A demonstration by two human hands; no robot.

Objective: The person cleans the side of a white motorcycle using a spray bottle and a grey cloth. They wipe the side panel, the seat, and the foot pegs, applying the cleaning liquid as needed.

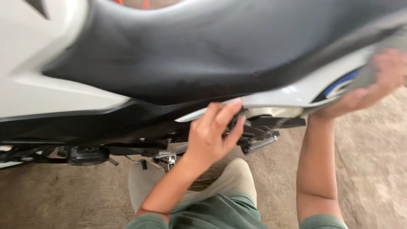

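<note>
Two hands work on a motorcycle that fills the upper half of the frame. Largest item: black seat (203, 46), spanning top centre to upper right, slightly blurred. Next, white side panel (46, 85) at upper left, with a dark pointed mark at the top left corner; shape only, nothing legible. A narrower white tail panel (292, 91) runs under the seat toward the right edge, carrying a curved blue stripe decal (341, 82) near the right hand. Below the bodywork, black frame parts and a ribbed metal footpeg (259, 143) sit at centre. Concrete floor (373, 169) covers the lower frame, plain grey-brown.

Left hand (212, 131), centre: fingers partly spread and curled, fingertips pressed against the lower edge of the tail panel, just above the footpeg; cannot tell whether it grips anything or only rests there.

Right hand (373, 85), right edge: motion-blurred, palm up under the tail panel's end, fingers curled around a greyish cloth-like object (396, 42); the object is too blurred to tell what it is.

Person's knee in beige trousers (229, 182) and green sleeves (220, 214) occupy bottom centre.
</note>
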